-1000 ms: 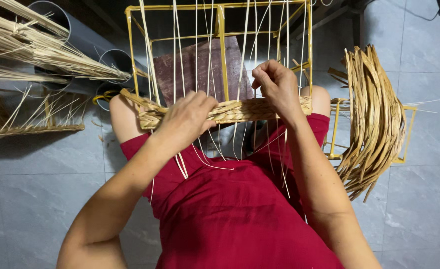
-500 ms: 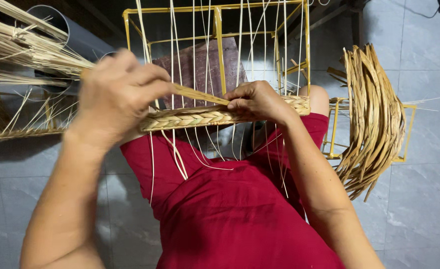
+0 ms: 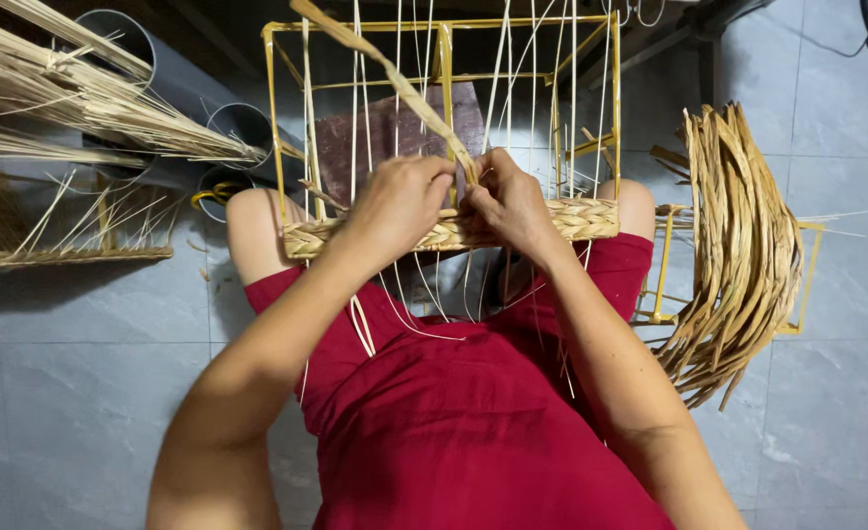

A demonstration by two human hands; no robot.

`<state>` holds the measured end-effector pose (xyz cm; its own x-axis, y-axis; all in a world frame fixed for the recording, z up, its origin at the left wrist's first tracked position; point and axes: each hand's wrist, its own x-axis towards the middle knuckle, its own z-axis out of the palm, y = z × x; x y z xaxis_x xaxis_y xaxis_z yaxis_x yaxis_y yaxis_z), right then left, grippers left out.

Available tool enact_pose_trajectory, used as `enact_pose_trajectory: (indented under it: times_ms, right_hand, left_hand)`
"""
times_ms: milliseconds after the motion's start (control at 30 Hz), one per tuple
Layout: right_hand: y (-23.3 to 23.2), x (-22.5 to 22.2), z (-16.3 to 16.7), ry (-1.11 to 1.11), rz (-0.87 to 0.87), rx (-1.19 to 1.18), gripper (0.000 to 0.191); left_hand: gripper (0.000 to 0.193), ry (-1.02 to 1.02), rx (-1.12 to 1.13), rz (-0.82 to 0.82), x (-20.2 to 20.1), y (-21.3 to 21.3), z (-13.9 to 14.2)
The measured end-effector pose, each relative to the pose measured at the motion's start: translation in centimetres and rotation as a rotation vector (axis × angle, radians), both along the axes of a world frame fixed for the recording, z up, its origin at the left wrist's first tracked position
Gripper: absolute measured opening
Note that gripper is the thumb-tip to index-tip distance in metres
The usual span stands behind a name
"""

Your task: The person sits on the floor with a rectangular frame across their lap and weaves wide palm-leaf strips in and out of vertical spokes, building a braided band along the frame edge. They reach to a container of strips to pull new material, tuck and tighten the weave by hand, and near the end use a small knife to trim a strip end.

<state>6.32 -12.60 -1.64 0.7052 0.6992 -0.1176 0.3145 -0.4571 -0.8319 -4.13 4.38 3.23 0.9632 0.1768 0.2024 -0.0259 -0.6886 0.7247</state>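
Our fingertips hidden where both hands meet at frame [image 3: 287, 128] centre; exact pinch hard to make out. Strand [image 3: 395, 83] runs up-left, top cut off by picture edge. Our left hand [image 3: 400, 201] closed on strand's lower end; right hand [image 3: 513, 201] touching it, fingers curled shut on same strand, just above woven band [image 3: 581, 218]. Frame rests on our lap, red dress [image 3: 454, 422] below. Bundle [image 3: 743, 245] lies right, on floor [image 3: 81, 373].
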Motion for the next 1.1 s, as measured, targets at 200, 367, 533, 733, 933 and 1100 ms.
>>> enact_pose_trajectory:
  times_ms: [200, 367, 533, 733, 933, 1100]
  right_hand:
    - [0.5, -1.0, -0.3, -0.044, -0.098, 0.051, 0.033]
    - [0.9, -1.7, -0.8, -0.233, -0.108, -0.011, 0.028]
    - [1.8, -1.6, -1.9, -0.317, -0.096, -0.099, 0.012]
    - [2.1, -0.9, -1.7, -0.288, 0.049, -0.369, 0.017]
    - [2.0, -0.8, -1.2, -0.159, 0.089, -0.397, 0.022]
    - [1.4, -0.9, -1.3, -0.238, 0.066, -0.274, 0.017]
  left_hand:
    - [0.019, 0.078, -0.073, 0.158, 3.2, -1.3, -8.2]
    - [0.022, 0.391, -0.522, 0.158, 3.9, -0.7, -9.7]
    - [0.028, 0.497, -1.012, 0.145, 4.4, 0.0, -9.6]
    - [0.026, 0.505, -1.090, 0.194, 4.8, 0.9, -9.4]
    - [0.035, 0.452, -0.451, 0.281, 4.5, -0.1, -8.6]
    - [0.045, 0.501, -0.327, 0.229, 2.2, 0.4, -6.3]
